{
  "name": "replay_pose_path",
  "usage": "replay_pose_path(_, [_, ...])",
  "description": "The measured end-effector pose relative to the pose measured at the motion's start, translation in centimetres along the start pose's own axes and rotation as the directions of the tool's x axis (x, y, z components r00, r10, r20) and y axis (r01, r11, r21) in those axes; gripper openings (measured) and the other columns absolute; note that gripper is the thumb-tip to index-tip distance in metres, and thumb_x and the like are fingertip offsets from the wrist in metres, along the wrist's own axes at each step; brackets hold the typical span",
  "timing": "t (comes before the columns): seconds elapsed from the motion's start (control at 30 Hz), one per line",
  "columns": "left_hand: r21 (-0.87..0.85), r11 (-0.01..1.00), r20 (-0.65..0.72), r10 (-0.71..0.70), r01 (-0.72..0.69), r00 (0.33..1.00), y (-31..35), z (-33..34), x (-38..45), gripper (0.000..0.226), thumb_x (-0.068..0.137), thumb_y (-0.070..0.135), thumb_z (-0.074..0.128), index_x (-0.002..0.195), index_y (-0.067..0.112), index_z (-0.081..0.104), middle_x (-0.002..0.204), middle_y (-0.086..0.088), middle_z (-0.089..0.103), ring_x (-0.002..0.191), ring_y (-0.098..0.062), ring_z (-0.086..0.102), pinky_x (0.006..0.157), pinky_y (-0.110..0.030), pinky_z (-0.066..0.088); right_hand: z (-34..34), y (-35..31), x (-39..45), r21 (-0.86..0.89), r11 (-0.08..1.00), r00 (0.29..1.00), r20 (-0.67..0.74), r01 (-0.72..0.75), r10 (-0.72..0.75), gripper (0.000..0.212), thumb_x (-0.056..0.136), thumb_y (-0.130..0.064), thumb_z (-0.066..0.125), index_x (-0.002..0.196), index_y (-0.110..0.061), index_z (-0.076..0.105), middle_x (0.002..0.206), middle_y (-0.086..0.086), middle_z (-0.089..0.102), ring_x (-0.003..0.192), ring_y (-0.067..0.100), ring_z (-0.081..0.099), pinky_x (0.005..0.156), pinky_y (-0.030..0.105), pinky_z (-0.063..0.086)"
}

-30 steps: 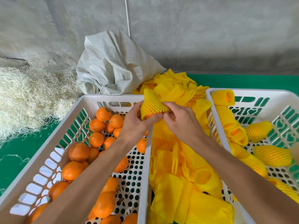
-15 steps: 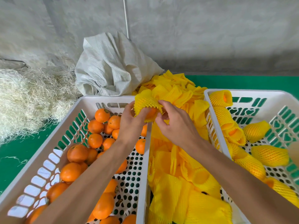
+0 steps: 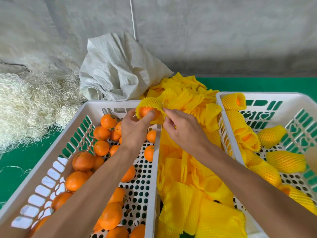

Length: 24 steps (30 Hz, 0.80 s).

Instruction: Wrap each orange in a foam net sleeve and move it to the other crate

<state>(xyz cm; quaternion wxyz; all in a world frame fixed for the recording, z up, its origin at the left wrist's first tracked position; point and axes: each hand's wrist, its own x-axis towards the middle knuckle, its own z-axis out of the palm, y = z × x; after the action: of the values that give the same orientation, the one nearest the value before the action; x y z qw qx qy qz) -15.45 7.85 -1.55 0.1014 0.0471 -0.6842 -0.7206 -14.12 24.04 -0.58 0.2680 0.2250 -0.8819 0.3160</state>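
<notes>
My left hand (image 3: pixel 133 127) grips an orange (image 3: pixel 145 111) that sits partly inside a yellow foam net sleeve (image 3: pixel 151 103), above the far right corner of the left crate (image 3: pixel 51 155). My right hand (image 3: pixel 183 129) pinches the sleeve's right edge. The orange shows through the sleeve's open end. The left white crate holds several bare oranges (image 3: pixel 82 161). The right white crate (image 3: pixel 257 95) holds several oranges wrapped in sleeves (image 3: pixel 286 161).
A heap of loose yellow foam sleeves (image 3: pixel 192 194) fills the gap between the two crates. A crumpled white woven sack (image 3: pixel 118 69) lies behind the left crate. Pale straw-like fibre (image 3: pixel 29 103) is piled at the left on the green floor, against a grey wall.
Both hands have turned the sleeve and shifted it left. The orange now shows at the sleeve's open end, with my left thumb on it.
</notes>
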Motion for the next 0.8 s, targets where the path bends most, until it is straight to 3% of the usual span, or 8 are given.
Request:
replay_pose_path(0.1, [-0.013, 1.0, -0.012, 0.021, -0.021, 1.0, -0.4, 0.5, -0.4, 0.046, 0.083, 0.039, 0.087, 0.122, 0.026, 0.065, 0.105, 0.015, 0.078, 0.1, -0.01, 0.076, 0.077, -0.022, 0.06, -0.2, 0.0, -0.2, 0.013, 1.0, 0.999, -0.025, -0.02, 0.021, 0.038, 0.1, -0.014, 0.061, 0.136, -0.001, 0.062, 0.108, 0.011, 0.074, 0.086, 0.022, 0.07, 0.071, 0.04, 0.06])
replay_pose_path(0.23, [-0.133, 0.986, 0.064, -0.092, 0.1, 0.994, -0.4, 0.8, -0.5, 0.098, 0.07, 0.049, 0.091, 0.151, 0.028, 0.041, 0.137, -0.009, 0.063, 0.116, -0.022, 0.072, 0.095, -0.042, 0.061, 0.2, 0.0, -0.4, 0.038, 0.984, 0.985, 0.025, -0.173, 0.172, 0.044, 0.102, -0.028, 0.057, 0.141, -0.01, 0.056, 0.112, 0.005, 0.072, 0.093, 0.019, 0.068, 0.078, 0.035, 0.057])
replay_pose_path(0.4, [0.26, 0.938, 0.115, 0.204, -0.228, 0.972, -0.7, 1.2, -0.9, 0.078, 0.082, 0.024, 0.089, 0.147, 0.02, 0.045, 0.12, 0.008, 0.065, 0.101, 0.003, 0.066, 0.079, -0.013, 0.054, -0.1, 0.8, -0.2, 0.008, 0.988, 0.983, 0.1, -0.154, 0.153, 0.034, 0.1, -0.017, 0.058, 0.132, -0.007, 0.06, 0.118, 0.013, 0.07, 0.102, 0.033, 0.066, 0.082, 0.047, 0.054])
replay_pose_path(0.47, [0.237, 0.938, 0.078, 0.241, -0.253, 0.967, -0.4, 1.1, -0.8, 0.066, 0.084, 0.022, 0.087, 0.14, 0.02, 0.051, 0.107, 0.015, 0.07, 0.094, 0.006, 0.067, 0.072, -0.009, 0.052, -0.1, 0.7, 0.0, -0.014, 0.993, 0.99, 0.075, -0.115, 0.116, 0.035, 0.101, -0.014, 0.055, 0.134, -0.004, 0.061, 0.119, 0.015, 0.07, 0.1, 0.036, 0.067, 0.08, 0.048, 0.055])
replay_pose_path(0.53, [0.161, 0.956, 0.043, 0.239, -0.243, 0.97, -0.1, 0.7, -0.7, 0.052, 0.088, 0.019, 0.084, 0.132, 0.021, 0.056, 0.099, 0.021, 0.073, 0.086, 0.004, 0.07, 0.069, -0.01, 0.053, 0.0, 0.4, 0.0, -0.034, 0.998, 0.996, 0.061, -0.057, 0.059, 0.032, 0.101, -0.011, 0.055, 0.131, -0.001, 0.064, 0.107, 0.016, 0.072, 0.089, 0.036, 0.067, 0.071, 0.047, 0.056])
replay_pose_path(0.63, [0.158, 0.957, 0.022, 0.242, -0.242, 0.97, -0.1, 0.6, -0.7, 0.043, 0.091, 0.018, 0.08, 0.13, 0.015, 0.062, 0.098, 0.009, 0.075, 0.084, -0.002, 0.071, 0.071, -0.017, 0.055, 0.1, 0.5, 0.0, -0.072, 0.997, 0.996, 0.086, 0.023, -0.017, 0.029, 0.099, -0.009, 0.058, 0.124, 0.001, 0.068, 0.092, 0.014, 0.071, 0.074, 0.034, 0.064, 0.061, 0.047, 0.054])
replay_pose_path(0.73, [0.206, 0.945, 0.021, 0.256, -0.255, 0.967, -0.4, 0.7, -1.4, 0.05, 0.093, 0.021, 0.079, 0.137, 0.017, 0.055, 0.104, 0.009, 0.071, 0.09, -0.002, 0.07, 0.074, -0.019, 0.056, 0.0, 1.1, -0.4, -0.03, 1.0, 0.996, 0.087, 0.005, -0.002, 0.029, 0.097, -0.012, 0.058, 0.122, -0.001, 0.068, 0.094, 0.012, 0.072, 0.078, 0.032, 0.065, 0.065, 0.049, 0.055])
replay_pose_path(0.8, [0.298, 0.905, 0.071, 0.297, -0.304, 0.952, -0.6, 0.7, -1.5, 0.062, 0.092, 0.021, 0.079, 0.146, 0.02, 0.048, 0.122, 0.008, 0.066, 0.111, -0.006, 0.065, 0.09, -0.028, 0.057, -0.1, 1.5, -0.5, 0.047, 0.995, 0.994, 0.077, -0.085, 0.082, 0.041, 0.097, -0.024, 0.057, 0.136, -0.009, 0.06, 0.111, 0.009, 0.072, 0.092, 0.027, 0.068, 0.077, 0.046, 0.057])
